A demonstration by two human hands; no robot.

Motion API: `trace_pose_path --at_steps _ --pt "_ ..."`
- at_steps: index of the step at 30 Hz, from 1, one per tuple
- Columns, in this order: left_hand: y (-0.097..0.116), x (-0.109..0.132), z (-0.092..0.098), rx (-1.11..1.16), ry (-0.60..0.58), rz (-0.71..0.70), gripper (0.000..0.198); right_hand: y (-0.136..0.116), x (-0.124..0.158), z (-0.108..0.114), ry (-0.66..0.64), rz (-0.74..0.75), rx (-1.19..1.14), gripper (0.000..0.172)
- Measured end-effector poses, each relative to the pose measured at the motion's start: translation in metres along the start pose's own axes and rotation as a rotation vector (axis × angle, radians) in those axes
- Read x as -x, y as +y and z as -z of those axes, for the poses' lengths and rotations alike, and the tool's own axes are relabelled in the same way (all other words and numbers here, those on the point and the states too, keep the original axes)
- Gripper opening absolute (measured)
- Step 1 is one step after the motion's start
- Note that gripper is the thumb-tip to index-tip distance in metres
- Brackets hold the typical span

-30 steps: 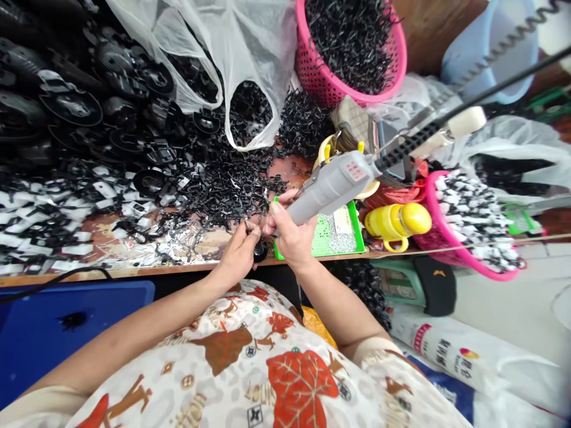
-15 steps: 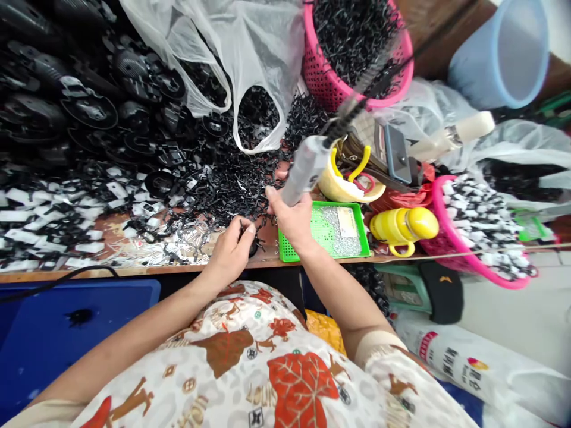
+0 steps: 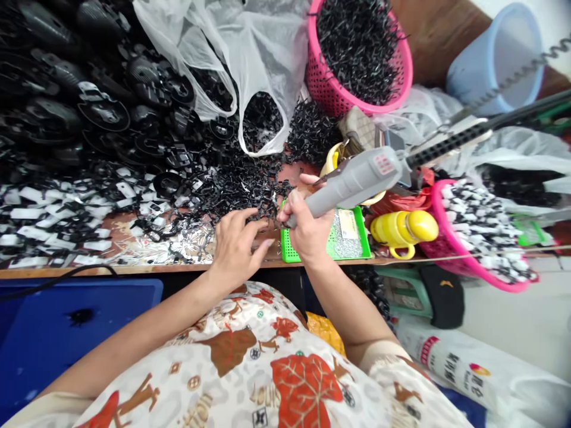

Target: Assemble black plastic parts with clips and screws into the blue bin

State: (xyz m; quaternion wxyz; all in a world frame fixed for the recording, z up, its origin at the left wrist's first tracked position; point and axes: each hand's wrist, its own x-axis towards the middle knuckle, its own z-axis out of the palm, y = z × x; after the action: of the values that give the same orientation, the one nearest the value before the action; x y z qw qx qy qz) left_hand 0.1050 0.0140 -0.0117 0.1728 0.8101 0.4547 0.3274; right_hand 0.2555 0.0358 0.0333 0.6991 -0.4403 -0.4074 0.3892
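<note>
The left hand [image 3: 238, 242] was open, palm down and fingers spread, its fingertips touching the near edge of the heap of small black clips [image 3: 232, 185] at the middle of the workbench [image 3: 134, 270]. The right hand [image 3: 307, 230] was closed around the grey electric screwdriver [image 3: 354, 178], tilted up to the right, over the green tray [image 3: 289, 252]. A yellow bottle [image 3: 401, 227] lay just right of the tray.
</note>
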Motion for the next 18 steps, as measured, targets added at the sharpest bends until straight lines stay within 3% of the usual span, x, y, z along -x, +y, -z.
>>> trace_pose_path --at_steps 5,9,18 --pt "0.006 -0.001 -0.006 -0.046 -0.033 -0.067 0.022 -0.004 0.016 -0.001 -0.014 -0.073 -0.013 0.042" --pt "0.005 -0.001 -0.006 -0.067 -0.055 -0.102 0.013 -0.009 0.020 -0.001 -0.018 -0.043 -0.056 0.040" --pt "0.005 0.002 0.001 0.089 -0.027 -0.016 0.004 -0.014 0.019 -0.006 0.035 -0.102 -0.065 0.037"
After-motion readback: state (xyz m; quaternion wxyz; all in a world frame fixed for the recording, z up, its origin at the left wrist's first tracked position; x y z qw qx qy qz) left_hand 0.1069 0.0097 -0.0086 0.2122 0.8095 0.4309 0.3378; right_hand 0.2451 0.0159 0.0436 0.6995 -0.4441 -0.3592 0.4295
